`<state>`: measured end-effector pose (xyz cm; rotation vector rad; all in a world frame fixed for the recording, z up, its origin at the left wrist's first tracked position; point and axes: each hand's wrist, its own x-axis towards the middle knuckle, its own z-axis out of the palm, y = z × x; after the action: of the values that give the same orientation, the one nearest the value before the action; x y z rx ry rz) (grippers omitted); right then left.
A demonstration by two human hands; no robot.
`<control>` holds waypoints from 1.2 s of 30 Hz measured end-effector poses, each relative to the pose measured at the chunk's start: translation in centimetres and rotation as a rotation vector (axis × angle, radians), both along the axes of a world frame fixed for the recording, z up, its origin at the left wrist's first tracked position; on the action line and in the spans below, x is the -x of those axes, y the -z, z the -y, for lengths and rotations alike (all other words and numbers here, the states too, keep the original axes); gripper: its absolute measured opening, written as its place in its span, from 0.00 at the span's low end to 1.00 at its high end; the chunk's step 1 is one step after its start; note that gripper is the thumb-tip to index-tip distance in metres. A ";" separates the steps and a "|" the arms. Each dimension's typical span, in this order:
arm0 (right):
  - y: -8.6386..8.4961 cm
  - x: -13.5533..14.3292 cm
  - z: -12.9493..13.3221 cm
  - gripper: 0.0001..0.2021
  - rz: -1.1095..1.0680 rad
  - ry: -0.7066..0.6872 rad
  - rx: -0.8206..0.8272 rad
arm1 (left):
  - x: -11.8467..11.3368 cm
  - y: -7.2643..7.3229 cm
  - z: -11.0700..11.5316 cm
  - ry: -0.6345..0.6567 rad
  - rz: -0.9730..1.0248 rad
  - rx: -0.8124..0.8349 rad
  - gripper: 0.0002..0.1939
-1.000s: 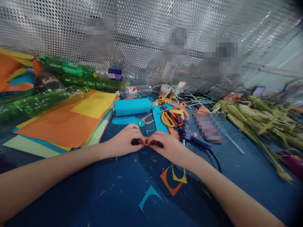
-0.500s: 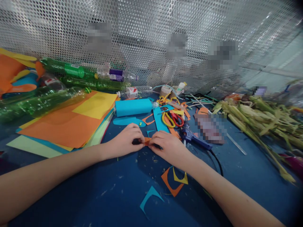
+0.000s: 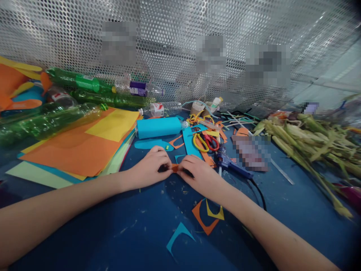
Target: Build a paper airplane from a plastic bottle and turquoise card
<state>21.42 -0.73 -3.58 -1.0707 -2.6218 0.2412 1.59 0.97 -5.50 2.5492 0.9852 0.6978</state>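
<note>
A small orange piece of paper (image 3: pixel 175 168) is pinched between my two hands, just above the blue table. My left hand (image 3: pixel 150 165) closes its fingertips on the left end of it. The right end is held in the fingertips of my right hand (image 3: pixel 200 171). Beyond the hands lies a bottle wrapped in blue paper (image 3: pixel 159 127), with a flat blue paper cutout (image 3: pixel 153 145) in front of it. Yellow-handled scissors (image 3: pixel 200 143) and red-handled ones (image 3: pixel 211 143) rest past my right hand. A blue glue gun (image 3: pixel 234 165) lies to its right.
Stacked coloured paper (image 3: pixel 76 150) lies at left, with green plastic bottles (image 3: pixel 56 122) behind. Paper offcuts (image 3: pixel 205 222) are scattered on the near table (image 3: pixel 126 237). Corn husks (image 3: pixel 316 143) pile up at right. A perforated metal screen (image 3: pixel 175 34) stands at the back.
The orange paper has tilted slightly between my fingertips. Both hands stay almost in the same place.
</note>
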 end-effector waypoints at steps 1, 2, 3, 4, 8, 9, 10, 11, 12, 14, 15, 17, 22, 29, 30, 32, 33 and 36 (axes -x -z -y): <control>0.1 0.0 0.0 0.05 -0.020 0.008 0.008 | 0.0 0.0 0.0 -0.006 -0.002 -0.002 0.03; 0.2 0.0 -0.1 0.05 -0.034 0.018 0.013 | 0.0 0.0 0.1 -0.013 -0.004 -0.001 0.04; 0.2 0.0 -0.1 0.05 -0.043 0.030 0.017 | 0.0 0.1 0.1 -0.020 -0.005 0.000 0.04; 0.3 0.0 -0.2 0.05 -0.048 0.042 0.019 | 0.0 0.1 0.2 -0.025 -0.005 0.003 0.04; 0.7 -0.2 -0.4 0.04 -0.081 0.054 0.047 | -0.1 0.0 0.4 -0.041 0.002 0.010 0.03; 0.7 -0.2 -0.5 0.04 -0.091 0.053 0.054 | -0.1 0.0 0.4 -0.043 0.005 0.012 0.03; 0.8 -0.2 -0.5 0.03 -0.098 0.051 0.061 | -0.1 0.0 0.3 -0.045 0.007 0.017 0.03; 0.8 -0.3 -0.5 0.03 -0.101 0.049 0.066 | 0.0 -0.1 0.3 -0.044 0.008 0.022 0.03; 0.9 -0.3 -0.5 0.03 -0.103 0.050 0.070 | 0.0 -0.1 0.3 -0.038 0.008 0.029 0.03; 0.9 -0.3 -0.6 0.03 -0.103 0.061 0.083 | 0.1 -0.3 0.3 -0.015 0.001 0.034 0.04; 0.8 -0.3 -0.6 0.03 -0.104 0.071 0.092 | 0.1 -0.3 0.2 -0.002 -0.004 0.031 0.05; 0.7 -0.3 -0.6 0.03 -0.108 0.094 0.119 | 0.2 -0.4 0.3 0.018 -0.012 0.020 0.04; 0.0 -0.8 -0.7 0.04 -0.141 0.026 0.213 | 0.2 -0.4 0.3 0.014 0.003 0.008 0.04; -0.4 -0.8 -0.6 0.03 -0.111 0.012 0.174 | 0.3 -0.4 0.2 0.014 0.016 0.041 0.03; -0.3 -0.7 -0.6 0.02 -0.105 0.011 0.166 | 0.3 -0.4 0.2 0.013 0.013 0.043 0.03; -0.1 -0.6 -0.5 0.02 -0.098 0.010 0.137 | 0.3 -0.3 0.1 0.007 0.008 0.042 0.04; 0.0 -0.6 -0.5 0.02 -0.094 0.009 0.118 | 0.3 -0.3 0.1 0.004 0.006 0.038 0.04; 0.3 -0.5 -0.4 0.03 -0.073 -0.002 0.055 | 0.2 -0.2 0.1 0.006 -0.002 0.010 0.05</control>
<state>21.91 -0.31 -3.92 -1.0570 -2.5655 0.3478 1.35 0.87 -5.28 2.5435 0.9781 0.6870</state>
